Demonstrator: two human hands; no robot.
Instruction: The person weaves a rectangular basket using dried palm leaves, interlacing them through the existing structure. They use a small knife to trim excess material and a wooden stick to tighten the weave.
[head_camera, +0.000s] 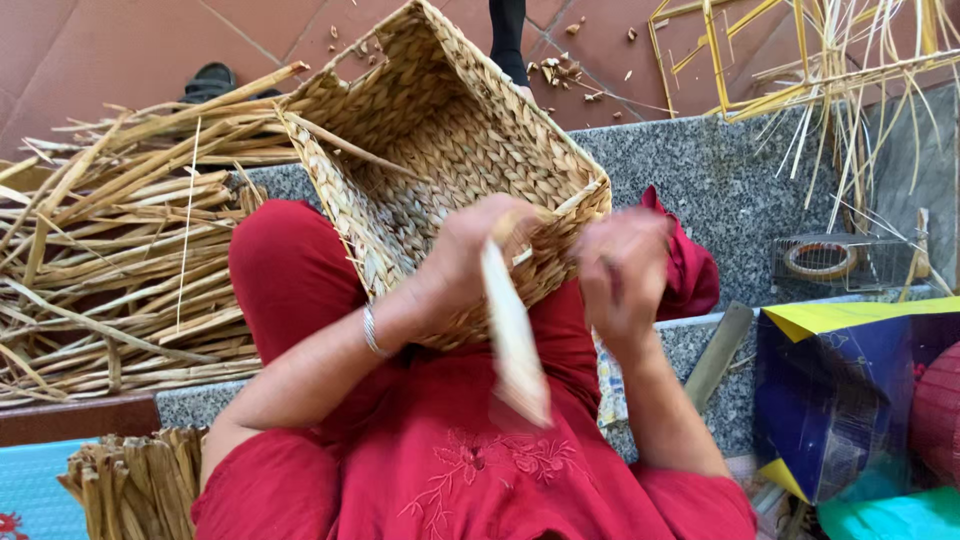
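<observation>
Head view | woven basket (450, 150) tilted on red-clad lap, opening toward camera | left hand (470, 250) grips pale strip (515, 340) at basket rim | right hand (620, 270) blurred, grip unclear | dried reeds (110, 260) piled left

Woven basket (450, 150) tilted on lap, open side twd camera. Left hand (470, 255) grips its near rim w/ a pale strand (515, 340); right hand (620, 275) blurred just beside. Dried stalks (110, 270) piled at left.
</observation>
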